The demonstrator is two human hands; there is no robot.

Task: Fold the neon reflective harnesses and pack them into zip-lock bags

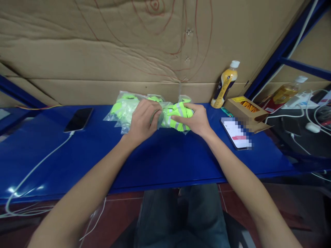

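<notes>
A folded neon yellow-green reflective vest [179,116] with grey stripes lies at the back of the blue table, partly inside a clear plastic bag [166,119]. My right hand [198,119] is around the vest's right end, thumb in front and fingers behind. My left hand [144,119] has its fingers curled closed on the bag at the vest's left end; its fingertips are partly hidden. Left of and behind this hand are more bagged neon bundles [125,106], partly covered by the hand.
A blue table [165,162] runs against a cardboard wall [103,62]. A dark phone [79,120] with a cable lies left. At right are a yellow drink bottle [224,86], an open cardboard box [248,110] and a lit phone [235,134]. A blue frame post [279,48] rises there.
</notes>
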